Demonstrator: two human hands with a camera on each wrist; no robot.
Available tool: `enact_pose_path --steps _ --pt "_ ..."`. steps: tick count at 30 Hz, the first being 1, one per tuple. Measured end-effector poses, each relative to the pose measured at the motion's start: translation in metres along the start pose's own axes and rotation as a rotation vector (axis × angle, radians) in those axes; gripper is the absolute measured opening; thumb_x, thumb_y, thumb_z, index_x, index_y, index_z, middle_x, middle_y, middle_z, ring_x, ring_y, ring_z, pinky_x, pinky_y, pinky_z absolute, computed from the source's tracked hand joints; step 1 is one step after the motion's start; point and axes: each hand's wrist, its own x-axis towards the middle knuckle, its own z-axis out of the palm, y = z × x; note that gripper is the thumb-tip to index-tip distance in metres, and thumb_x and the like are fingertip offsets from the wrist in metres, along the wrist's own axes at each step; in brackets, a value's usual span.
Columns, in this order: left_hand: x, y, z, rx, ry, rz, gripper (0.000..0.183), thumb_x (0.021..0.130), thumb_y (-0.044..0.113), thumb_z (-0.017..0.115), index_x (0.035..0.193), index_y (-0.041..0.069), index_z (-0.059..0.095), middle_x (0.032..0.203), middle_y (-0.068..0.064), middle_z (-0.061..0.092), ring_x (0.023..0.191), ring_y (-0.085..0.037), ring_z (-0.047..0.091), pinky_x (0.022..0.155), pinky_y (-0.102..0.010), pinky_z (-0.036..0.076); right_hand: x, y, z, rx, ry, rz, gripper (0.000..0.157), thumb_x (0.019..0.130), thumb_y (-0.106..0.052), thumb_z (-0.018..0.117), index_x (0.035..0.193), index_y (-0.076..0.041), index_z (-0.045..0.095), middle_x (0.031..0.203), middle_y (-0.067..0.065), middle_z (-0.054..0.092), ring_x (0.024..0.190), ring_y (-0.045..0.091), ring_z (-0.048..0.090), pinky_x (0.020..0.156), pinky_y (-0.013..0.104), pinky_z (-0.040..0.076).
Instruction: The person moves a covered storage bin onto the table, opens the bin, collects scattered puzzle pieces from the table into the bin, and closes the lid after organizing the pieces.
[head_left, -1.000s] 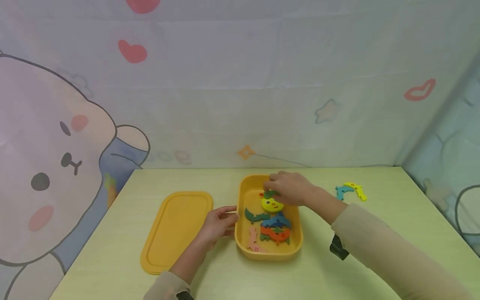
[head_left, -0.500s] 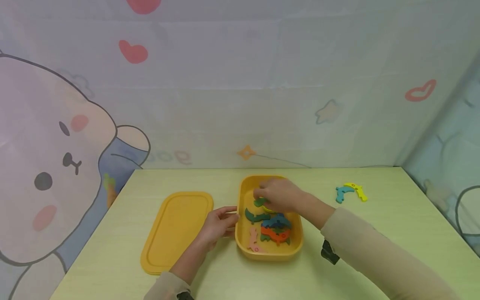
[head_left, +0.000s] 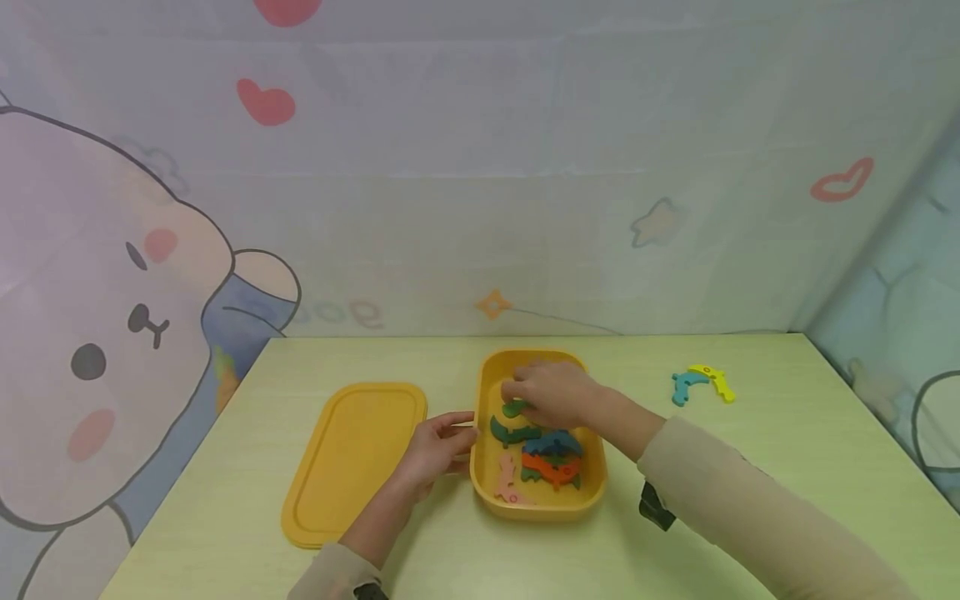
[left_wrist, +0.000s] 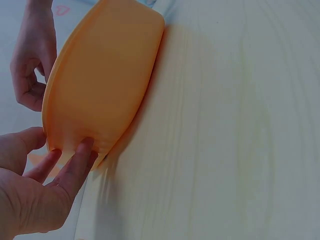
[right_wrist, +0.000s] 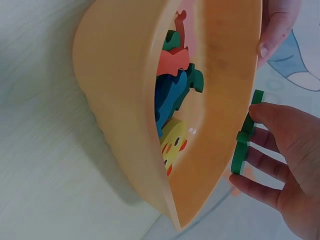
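the right hand (head_left: 555, 393) is in the far half of a yellow box (head_left: 536, 511), thumb and fingers clamped on a green piece (right_wrist: 240, 158); whether that piece touches the bottom is hard to tell. the left hand (head_left: 432, 451) has its fingers spread, tips resting against the outside of the box's left wall, thumb at the rim. also in the box are a yellow face piece (right_wrist: 173, 136), and nearer the person a dark green piece (head_left: 513, 433), a blue piece (head_left: 553, 442), an orange piece (head_left: 553, 472) and a pink piece (head_left: 506, 477). on the worktop (head_left: 225, 508), a flat yellow lid (head_left: 356, 462) lies to the left; well apart to the right lie a teal piece (head_left: 682, 387) and a slim yellow piece (head_left: 717, 381)
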Motion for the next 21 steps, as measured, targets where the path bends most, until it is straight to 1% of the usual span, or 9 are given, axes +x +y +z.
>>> enact_pose_path --steps 3,11,13,16,21 --pt "-0.002 0.001 0.000 -0.004 -0.004 0.002 0.041 0.091 0.012 0.055 0.128 -0.004 0.049 0.116 -0.028 0.057 0.091 -0.033 0.065 0.073 -0.038 0.056 -0.001 -0.001 0.000 0.013 0.007 -0.007 0.018 0.085 -0.018 0.064 0.102 -0.021 0.060 0.092 -0.002 0.057 0.076 0.016 0.054 0.057 0.025 0.046" --pt "0.010 -0.013 -0.003 -0.010 0.002 -0.010 0.041 0.091 0.014 0.056 0.129 -0.002 0.049 0.115 -0.025 0.059 0.091 -0.032 0.065 0.071 -0.037 0.056 0.000 -0.004 0.003 0.026 0.008 -0.014 0.016 0.085 -0.020 0.065 0.101 -0.020 0.060 0.090 -0.002 0.056 0.073 0.014 0.052 0.054 0.022 0.043" --pt "0.011 -0.014 -0.004 -0.007 -0.001 -0.010 0.041 0.091 0.013 0.056 0.129 -0.002 0.049 0.115 -0.025 0.058 0.091 -0.033 0.065 0.072 -0.038 0.056 0.000 -0.005 0.003 0.024 0.005 -0.014 0.018 0.085 -0.021 0.065 0.103 -0.020 0.060 0.091 -0.002 0.056 0.074 0.015 0.053 0.054 0.022 0.043" --pt "0.011 -0.015 -0.004 -0.006 -0.005 -0.006 0.041 0.092 0.013 0.056 0.129 -0.002 0.049 0.115 -0.026 0.058 0.092 -0.033 0.065 0.072 -0.038 0.056 0.000 -0.005 0.003 0.023 -0.001 -0.009 0.023 0.085 -0.023 0.066 0.107 -0.020 0.059 0.095 0.000 0.057 0.078 0.017 0.055 0.058 0.024 0.047" --pt "0.010 -0.015 -0.003 -0.010 0.011 -0.005 0.043 0.090 0.017 0.058 0.129 0.000 0.050 0.114 -0.023 0.060 0.089 -0.029 0.066 0.070 -0.036 0.056 -0.002 -0.006 0.004 0.031 0.008 -0.005 0.030 0.084 -0.026 0.067 0.112 -0.021 0.058 0.100 0.001 0.058 0.083 0.019 0.057 0.062 0.027 0.049"
